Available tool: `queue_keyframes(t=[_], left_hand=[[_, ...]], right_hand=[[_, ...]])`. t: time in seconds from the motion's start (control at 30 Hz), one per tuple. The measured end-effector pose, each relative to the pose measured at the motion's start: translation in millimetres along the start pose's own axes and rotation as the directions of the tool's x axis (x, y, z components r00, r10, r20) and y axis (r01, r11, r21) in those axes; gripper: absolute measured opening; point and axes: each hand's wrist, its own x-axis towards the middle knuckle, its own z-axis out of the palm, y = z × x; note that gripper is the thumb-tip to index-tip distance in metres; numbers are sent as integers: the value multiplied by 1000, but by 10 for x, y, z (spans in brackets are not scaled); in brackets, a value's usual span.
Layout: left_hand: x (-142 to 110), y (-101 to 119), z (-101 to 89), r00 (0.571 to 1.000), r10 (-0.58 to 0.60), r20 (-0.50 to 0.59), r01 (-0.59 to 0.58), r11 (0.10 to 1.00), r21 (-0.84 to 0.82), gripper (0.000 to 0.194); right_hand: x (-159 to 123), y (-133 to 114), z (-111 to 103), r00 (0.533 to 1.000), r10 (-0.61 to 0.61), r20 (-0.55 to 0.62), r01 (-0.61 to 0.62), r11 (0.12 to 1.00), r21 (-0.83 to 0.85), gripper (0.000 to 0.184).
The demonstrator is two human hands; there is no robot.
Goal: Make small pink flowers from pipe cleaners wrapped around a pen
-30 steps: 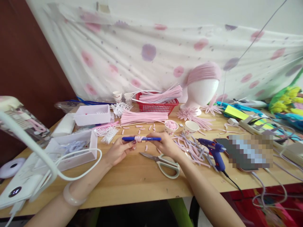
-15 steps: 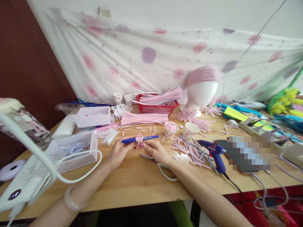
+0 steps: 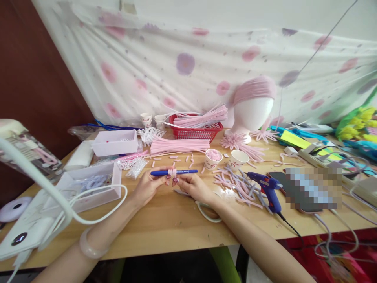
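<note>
A blue pen (image 3: pixel 159 173) lies level above the table, and a pink pipe cleaner (image 3: pixel 172 173) is coiled round its middle. My left hand (image 3: pixel 147 188) is closed on the pen's left part, its thumb just below the coil. Close by, my right hand (image 3: pixel 196 188) pinches at the coil's right side, seemingly on the pipe cleaner; the exact contact is too small to see. Scissors (image 3: pixel 203 214) lie beneath my right hand and wrist, which hide much of them.
Cut pink and grey pieces (image 3: pixel 240 186) lie right of my hands, beside a blue glue gun (image 3: pixel 269 188) and a phone (image 3: pixel 306 196). Paper cups (image 3: pixel 238 159), a pipe cleaner bundle (image 3: pixel 179 146), a red basket (image 3: pixel 196 134) and a foam head (image 3: pixel 251 114) stand behind. A white box (image 3: pixel 114 182) sits left.
My right hand has shifted left and down from the pen's right end to the coil. The coil looks more compact, and the pen, tilted half a second ago, is level again.
</note>
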Motion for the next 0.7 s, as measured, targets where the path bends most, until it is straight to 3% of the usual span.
queue_keyframes(t=[0.23,0.43,0.7], left_hand=[[8,-17,-21,1000,4,-5,-4,1000,22,31],[15,-35,-50,998,52,-24,-47,981,186,29],[29,-48,-44,996,67,-55,-54,977,204,33]], right_hand=[[-10,-31,-14,1000,4,3,-3,997,-71,44],[0,-21,-21,1000,-3,-12,2,995,-101,41],[23,13,-27,999,-19,-27,14,986,-167,34]])
